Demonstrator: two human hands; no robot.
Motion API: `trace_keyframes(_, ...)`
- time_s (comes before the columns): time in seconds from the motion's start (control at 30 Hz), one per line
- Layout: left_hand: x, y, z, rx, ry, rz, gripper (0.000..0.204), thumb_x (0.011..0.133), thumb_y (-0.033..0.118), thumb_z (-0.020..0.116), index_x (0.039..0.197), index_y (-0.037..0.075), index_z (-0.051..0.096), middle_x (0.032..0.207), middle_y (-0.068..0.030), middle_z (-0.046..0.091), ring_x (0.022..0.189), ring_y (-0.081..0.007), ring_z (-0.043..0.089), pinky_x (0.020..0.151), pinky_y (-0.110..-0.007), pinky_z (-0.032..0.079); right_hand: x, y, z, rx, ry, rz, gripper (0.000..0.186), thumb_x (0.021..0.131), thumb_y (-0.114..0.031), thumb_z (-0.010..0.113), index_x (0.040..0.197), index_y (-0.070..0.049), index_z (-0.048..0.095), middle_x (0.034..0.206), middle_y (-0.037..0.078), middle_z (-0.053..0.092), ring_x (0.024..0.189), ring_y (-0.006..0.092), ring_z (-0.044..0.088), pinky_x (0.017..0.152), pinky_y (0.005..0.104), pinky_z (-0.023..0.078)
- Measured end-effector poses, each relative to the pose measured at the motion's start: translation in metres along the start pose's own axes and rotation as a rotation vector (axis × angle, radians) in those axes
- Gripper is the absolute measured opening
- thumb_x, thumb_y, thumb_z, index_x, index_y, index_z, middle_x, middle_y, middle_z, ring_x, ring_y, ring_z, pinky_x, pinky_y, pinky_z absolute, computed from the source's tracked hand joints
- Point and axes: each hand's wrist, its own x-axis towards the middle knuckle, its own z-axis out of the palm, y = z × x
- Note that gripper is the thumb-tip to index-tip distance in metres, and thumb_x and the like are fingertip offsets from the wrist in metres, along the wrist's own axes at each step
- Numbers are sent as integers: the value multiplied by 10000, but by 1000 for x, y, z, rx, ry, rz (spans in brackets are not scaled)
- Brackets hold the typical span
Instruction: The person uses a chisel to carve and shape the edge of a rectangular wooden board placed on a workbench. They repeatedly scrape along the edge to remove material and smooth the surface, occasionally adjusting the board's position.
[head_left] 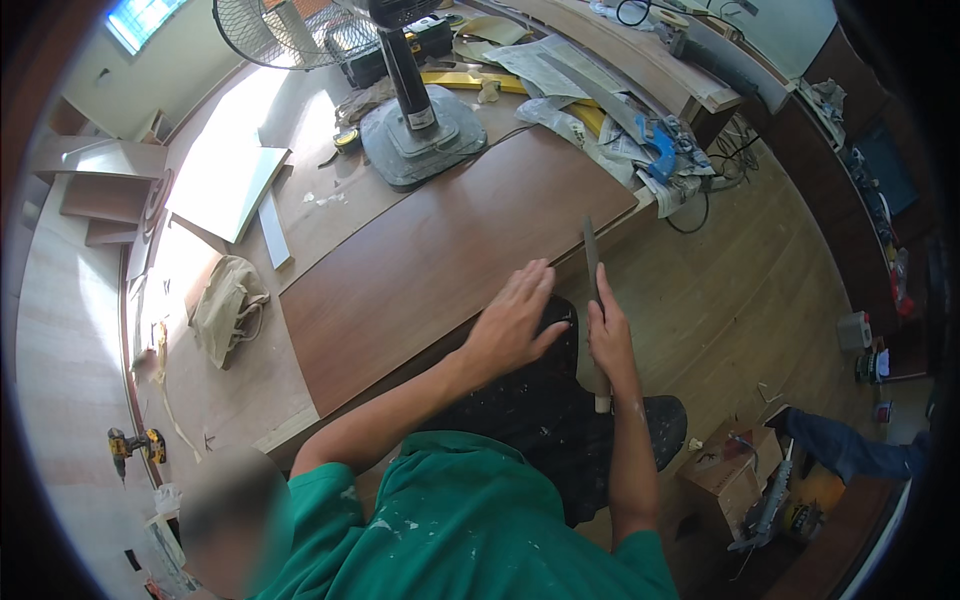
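A flat metal file (590,245) with a pale wooden handle stands nearly upright in my right hand (612,340). My fingers are closed round its middle, and the tip reaches past the board's right front edge. My left hand (512,318) is open, fingers stretched and thumb apart, at the front edge of the board; whether it touches the board I cannot tell. The brown board (450,240) has a smooth wood-grain face and lies flat on the workbench, slanting up to the right.
Behind the board stands a fan (425,135) on a grey base. A blue-handled saw (655,150) lies on newspaper at the right. A beige cloth bag (228,310) sits left. On the right floor are a cardboard box (725,465), a caulking gun (770,505) and someone's blue-trousered leg (850,447).
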Motion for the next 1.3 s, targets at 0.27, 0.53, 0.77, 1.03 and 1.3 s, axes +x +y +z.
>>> trace_keyframes(0.27, -203, -60, -103, 471, -100, -325, 1022, 915, 306, 825, 1678, -61, 252, 1746, -280, 269, 1637, -431, 245, 1346, -546, 200, -96, -67, 86, -114, -372, -109, 719, 1019, -42, 605, 1692, -159, 381, 1056, 302, 725, 896, 495, 697, 801, 534, 564)
trace_keyframes(0.53, -248, -49, -102, 468, -18, -494, 1051, 900, 272, 836, 1668, -100, 223, 1739, -327, 233, 1642, -463, 203, 1347, -556, 182, 8, -55, 2, -97, -72, 167, 648, 1044, -33, 520, 1675, -97, 385, 1448, 306, 597, 1237, 480, 644, 1010, 505, 560)
trace_keyframes(0.77, -123, -41, -56, 394, -148, -143, 1009, 982, 431, 730, 1661, -116, 222, 1732, -342, 232, 1644, -455, 194, 1351, -551, 155, -122, -59, 19, 263, -179, 59, 616, 1093, -146, 590, 1670, -64, 390, 1615, 268, 510, 1468, 420, 523, 1217, 420, 412)
trace_keyframes(1.03, 110, -25, 45, 377, -142, 313, 930, 1052, 492, 615, 1643, -129, 256, 1728, -334, 262, 1636, -433, 238, 1344, -520, 199, -261, 48, -92, 515, 638, 730, 695, 1119, -250, 612, 1724, -159, 283, 725, -44, 441, 523, 51, 424, 437, 259, 400)
trace_keyframes(1.3, 280, -30, 77, 244, -122, 284, 376, 970, 300, 715, 1190, -3, 684, 1235, -235, 682, 1210, -448, 616, 1049, -536, 505, -432, 166, -39, -248, 946, 819, 598, 1100, -181, 592, 1647, -26, 406, 1158, 189, 691, 927, 285, 687, 780, 396, 563)
